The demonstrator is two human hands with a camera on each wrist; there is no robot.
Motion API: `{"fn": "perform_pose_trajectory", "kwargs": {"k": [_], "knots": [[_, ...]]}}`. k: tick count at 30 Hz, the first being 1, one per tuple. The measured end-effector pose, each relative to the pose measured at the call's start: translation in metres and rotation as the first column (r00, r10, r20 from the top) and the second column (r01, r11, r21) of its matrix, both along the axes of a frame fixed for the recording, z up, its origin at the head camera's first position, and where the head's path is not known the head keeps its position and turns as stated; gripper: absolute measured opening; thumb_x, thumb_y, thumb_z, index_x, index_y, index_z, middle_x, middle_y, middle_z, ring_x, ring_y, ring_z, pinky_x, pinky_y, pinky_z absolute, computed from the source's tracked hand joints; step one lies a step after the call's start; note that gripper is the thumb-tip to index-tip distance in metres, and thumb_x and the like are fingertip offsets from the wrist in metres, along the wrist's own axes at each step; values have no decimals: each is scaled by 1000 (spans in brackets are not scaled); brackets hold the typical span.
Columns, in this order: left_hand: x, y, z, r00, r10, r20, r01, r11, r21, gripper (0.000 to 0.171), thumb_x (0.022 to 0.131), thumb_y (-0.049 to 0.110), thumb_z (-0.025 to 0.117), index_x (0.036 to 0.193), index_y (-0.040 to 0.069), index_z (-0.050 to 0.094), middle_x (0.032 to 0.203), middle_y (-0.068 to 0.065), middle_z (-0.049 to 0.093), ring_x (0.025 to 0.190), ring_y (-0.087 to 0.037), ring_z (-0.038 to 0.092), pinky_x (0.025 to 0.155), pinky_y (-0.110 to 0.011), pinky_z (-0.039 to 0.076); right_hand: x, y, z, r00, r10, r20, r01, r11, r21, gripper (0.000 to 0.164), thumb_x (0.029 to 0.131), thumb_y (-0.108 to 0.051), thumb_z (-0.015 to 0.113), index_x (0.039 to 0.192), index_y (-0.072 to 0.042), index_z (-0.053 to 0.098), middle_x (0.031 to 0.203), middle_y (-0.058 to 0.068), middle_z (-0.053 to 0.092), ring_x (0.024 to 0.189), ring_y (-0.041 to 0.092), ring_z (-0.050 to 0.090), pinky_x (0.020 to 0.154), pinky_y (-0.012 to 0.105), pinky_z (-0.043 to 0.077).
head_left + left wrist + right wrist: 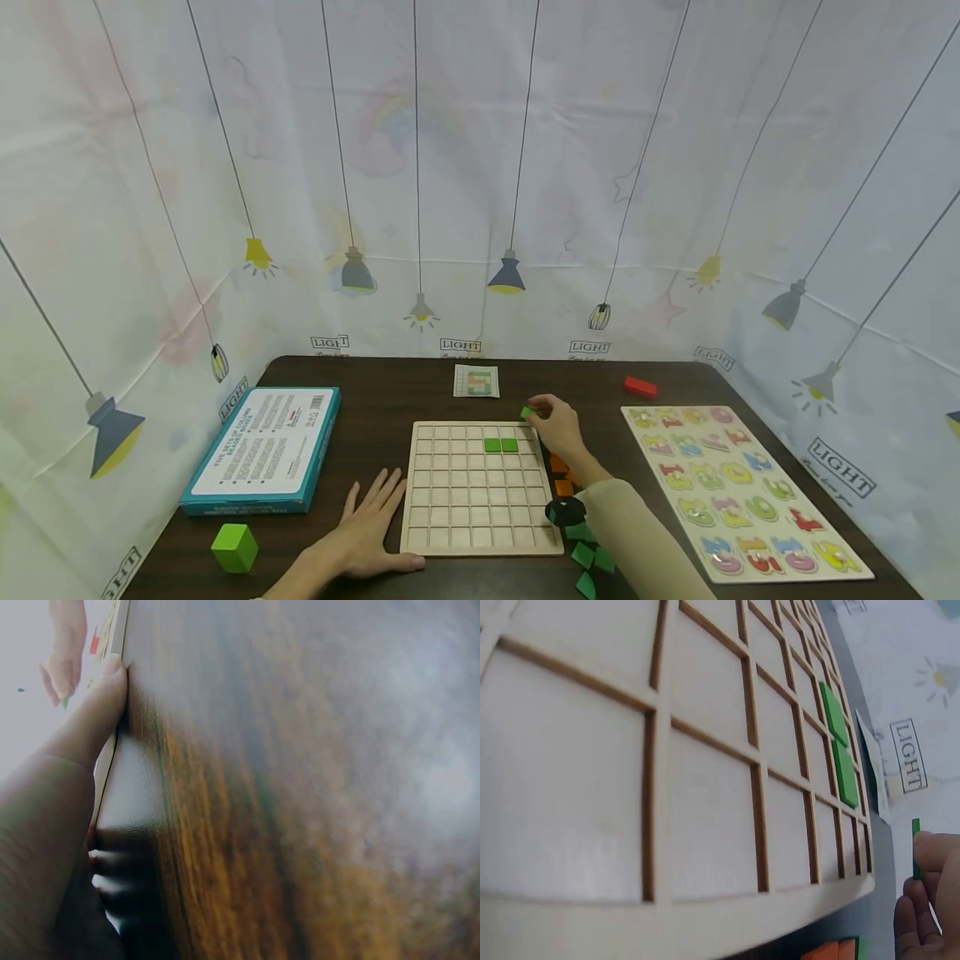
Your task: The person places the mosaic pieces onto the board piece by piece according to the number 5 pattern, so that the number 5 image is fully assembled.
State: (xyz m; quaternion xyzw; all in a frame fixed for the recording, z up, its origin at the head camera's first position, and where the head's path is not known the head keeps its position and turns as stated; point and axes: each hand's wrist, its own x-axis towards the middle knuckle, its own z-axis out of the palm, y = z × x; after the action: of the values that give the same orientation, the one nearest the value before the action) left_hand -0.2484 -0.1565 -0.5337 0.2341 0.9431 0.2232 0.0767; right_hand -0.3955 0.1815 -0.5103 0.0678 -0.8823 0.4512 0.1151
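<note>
A wooden grid board (pixel 478 500) lies flat on the dark table, with two green square tiles (pixel 501 445) seated side by side in its second row from the far edge. Over the board's far right corner, my right hand (pixel 557 427) pinches another green tile (pixel 916 847) between thumb and fingers, held above the surface. My left hand (pixel 369 527) lies flat with its fingers spread, its thumb at the board's near left corner. In the left wrist view that thumb (pixel 112 686) touches the board's edge.
Loose green tiles (pixel 583 555) and orange tiles (pixel 562 487) lie right of the board, partly under the right arm. A pattern card (pixel 476 381) is behind it. A blue box (pixel 262 450) and green cube (pixel 235 548) stand left; a puzzle board (pixel 742 492) and red block (pixel 641 387) lie right.
</note>
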Motion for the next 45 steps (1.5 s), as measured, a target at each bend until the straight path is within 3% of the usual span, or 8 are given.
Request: {"fn": "perform_pose_trajectory", "kwargs": {"k": [5, 16, 28, 34, 40, 45], "knots": [[0, 0, -1, 1000, 0, -5, 0, 1000, -2, 116, 71, 80, 52, 152, 5, 15, 157, -13, 5, 142, -35, 1, 103, -66, -4, 2, -12, -2, 997, 80, -20, -80, 997, 4, 28, 86, -5, 68, 114, 0, 63, 104, 9, 64, 94, 24, 58, 83, 41, 49], [-3, 1, 0, 999, -5, -34, 5, 1000, -2, 114, 72, 79, 54, 152, 6, 16, 157, -14, 7, 142, -35, 3, 103, -66, -3, 7, -31, 1, 985, 171, -21, -171, 985, 1, 26, 87, -5, 68, 112, -1, 64, 103, 7, 64, 91, 22, 58, 79, 37, 49], [-1, 1, 4, 999, -11, -32, 11, 1000, 2, 114, 73, 78, 54, 151, 4, 17, 156, -16, 8, 142, -37, 4, 102, -68, -1, 13, -51, -4, 954, 288, -81, -287, 958, 30, 25, 86, -1, 67, 110, 1, 63, 102, 9, 64, 92, 22, 60, 81, 38, 51], [-1, 0, 2, 1000, -6, -27, 6, 1000, 10, 113, 73, 77, 56, 151, 5, 16, 157, -15, 7, 142, -36, 3, 103, -68, -2, 19, -57, -2, 950, 304, -73, -301, 952, 58, 24, 86, 0, 66, 110, 2, 63, 103, 13, 63, 93, 25, 61, 80, 38, 52], [-1, 0, 1, 1000, -2, -31, 2, 1000, 5, 114, 72, 78, 54, 152, 6, 16, 157, -14, 7, 142, -35, 3, 103, -67, -3, 20, -59, -4, 946, 314, -84, -307, 947, 91, 23, 86, -1, 66, 109, 2, 63, 101, 12, 64, 90, 23, 61, 77, 34, 52], [0, 0, 1, 1000, -3, -22, 3, 1000, 24, 113, 73, 75, 58, 151, 5, 17, 156, -16, 9, 142, -37, 4, 102, -69, -3, 21, -61, -6, 937, 346, -43, -336, 930, 149, 25, 87, -5, 67, 111, -1, 63, 103, 9, 63, 93, 21, 61, 78, 32, 52]]}}
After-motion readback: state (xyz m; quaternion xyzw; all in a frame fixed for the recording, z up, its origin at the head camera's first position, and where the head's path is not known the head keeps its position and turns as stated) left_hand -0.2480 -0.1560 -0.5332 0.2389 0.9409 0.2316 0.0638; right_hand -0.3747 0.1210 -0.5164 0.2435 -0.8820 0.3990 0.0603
